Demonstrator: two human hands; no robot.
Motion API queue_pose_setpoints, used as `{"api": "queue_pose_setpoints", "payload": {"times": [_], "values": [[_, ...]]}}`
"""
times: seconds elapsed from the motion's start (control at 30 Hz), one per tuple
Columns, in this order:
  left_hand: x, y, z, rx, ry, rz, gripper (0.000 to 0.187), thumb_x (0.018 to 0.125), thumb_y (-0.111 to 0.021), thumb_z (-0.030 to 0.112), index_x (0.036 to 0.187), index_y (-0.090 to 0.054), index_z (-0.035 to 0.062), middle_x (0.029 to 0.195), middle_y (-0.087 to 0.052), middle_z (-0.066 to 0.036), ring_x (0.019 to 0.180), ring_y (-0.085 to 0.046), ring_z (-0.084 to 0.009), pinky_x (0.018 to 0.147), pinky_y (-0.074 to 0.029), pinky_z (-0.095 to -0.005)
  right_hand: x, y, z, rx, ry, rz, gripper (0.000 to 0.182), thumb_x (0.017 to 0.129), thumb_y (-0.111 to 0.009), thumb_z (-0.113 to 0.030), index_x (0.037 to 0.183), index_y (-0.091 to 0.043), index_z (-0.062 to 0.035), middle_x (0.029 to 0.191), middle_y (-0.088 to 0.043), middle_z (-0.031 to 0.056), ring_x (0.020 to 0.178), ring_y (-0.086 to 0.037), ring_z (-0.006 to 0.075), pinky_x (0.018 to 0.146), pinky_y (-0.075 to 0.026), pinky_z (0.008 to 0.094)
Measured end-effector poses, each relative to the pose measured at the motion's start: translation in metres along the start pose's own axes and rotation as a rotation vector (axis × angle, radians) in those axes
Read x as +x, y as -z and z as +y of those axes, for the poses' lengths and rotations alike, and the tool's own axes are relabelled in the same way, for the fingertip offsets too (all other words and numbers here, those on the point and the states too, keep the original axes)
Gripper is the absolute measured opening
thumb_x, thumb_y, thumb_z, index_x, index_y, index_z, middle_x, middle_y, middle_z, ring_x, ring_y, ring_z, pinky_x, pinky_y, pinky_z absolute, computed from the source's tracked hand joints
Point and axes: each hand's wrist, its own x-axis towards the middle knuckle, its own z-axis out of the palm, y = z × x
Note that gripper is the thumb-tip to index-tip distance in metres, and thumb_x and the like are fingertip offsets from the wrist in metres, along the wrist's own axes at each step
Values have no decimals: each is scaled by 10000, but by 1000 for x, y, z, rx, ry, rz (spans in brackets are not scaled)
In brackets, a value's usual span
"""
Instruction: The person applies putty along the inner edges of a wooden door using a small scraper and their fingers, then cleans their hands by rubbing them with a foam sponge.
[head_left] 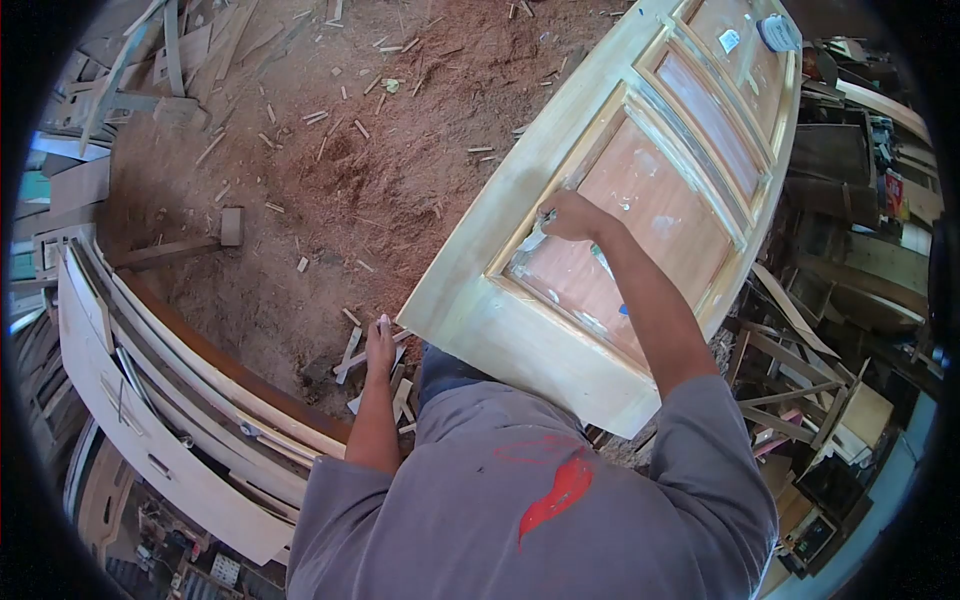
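Observation:
A pale wooden panelled door point(460, 262) lies in front of me, its recessed panels edged with moulding and marked with white smears. My right hand point(572, 216) is closed over the left moulding of the nearest panel. A pale, flat piece point(532, 238) shows below its fingers; its kind I cannot make out. My left hand point(380, 348) hangs beside the door's near left corner, fingers stretched out and holding nothing, with some white on a fingertip. At the door's far end stand a white-and-blue tub point(778, 34) and a small whitish piece point(729, 40).
Reddish sawdust and several wood offcuts cover the dirt floor point(330, 190). Long curved boards point(170, 430) are stacked at my left. A short wooden block point(232, 227) lies on the ground. Scrap wood and broken frames point(800, 400) crowd the right side.

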Motion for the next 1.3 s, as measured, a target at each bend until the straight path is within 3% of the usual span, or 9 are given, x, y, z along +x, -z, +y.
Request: {"api": "queue_pose_setpoints", "payload": {"times": [0.07,0.17,0.27,0.47,0.57,0.7,0.8,1.1,1.3], "values": [[3,0,-5,13,-7,-3,646,1096,-467,563,1244,-629,-44,1166,-686,-317,1129,-666,-446,973,-492,-498,0,2,7,15,-6,46,401,737,-723,-196,1084,-775,-3,1054,-736,291,1043,-717,407,948,-568,424],[1,3,-2,-38,13,-16,648,1095,-472,561,1237,-627,-52,1162,-688,-315,1120,-668,-443,967,-493,-495,-1,25,-3,107,-166,-38,395,743,-746,-165,1075,-744,51,999,-740,248,977,-726,335,892,-559,393],[8,-4,-23,-23,1,32,651,1096,-474,555,1226,-626,-64,1166,-692,-310,1115,-670,-433,967,-496,-485,-1,29,1,68,-190,0,408,734,-764,-166,1077,-741,55,1062,-743,250,1024,-724,351,915,-556,404],[-3,3,-11,-17,-25,45,648,1093,-484,551,1230,-639,-63,1166,-705,-300,1133,-675,-413,984,-504,-475,-40,33,-4,48,-65,331,338,775,-750,-114,1086,-765,18,1061,-731,256,995,-714,351,904,-552,418],[-9,7,1,-14,55,10,648,1090,-489,552,1248,-641,-58,1153,-708,-299,1121,-682,-410,977,-508,-478,-74,34,-34,-106,-245,273,323,809,-717,-69,1121,-763,-2,1023,-724,221,983,-677,369,922,-553,427],[0,1,-1,7,19,13,666,1086,-487,568,1277,-635,-52,1153,-706,-304,1110,-688,-416,972,-512,-478,-94,18,-50,-388,-52,403,231,816,-690,-40,1008,-801,-102,1071,-720,70,1125,-615,292,970,-519,451],[12,-5,-6,7,11,-1,671,1084,-483,579,1294,-633,-41,1177,-703,-303,1136,-681,-424,987,-508,-479,-93,11,-59,-453,-148,360,230,815,-690,-38,990,-811,-124,1076,-712,65,1147,-601,275,1021,-490,449],[17,-5,7,-16,36,-46,639,1089,-470,570,1313,-632,-6,1233,-684,-318,1204,-655,-438,1022,-487,-493,-79,-27,-58,-616,81,324,265,863,-635,-77,1040,-821,-145,1109,-701,62,1145,-602,275,974,-509,433],[4,1,-10,-9,18,-7,655,1091,-466,571,1271,-629,-37,1219,-676,-336,1201,-646,-465,1013,-488,-491,-72,-26,-64,-697,-1,211,190,858,-641,-119,904,-825,-111,1057,-714,92,1107,-634,293,931,-514,450]]}}
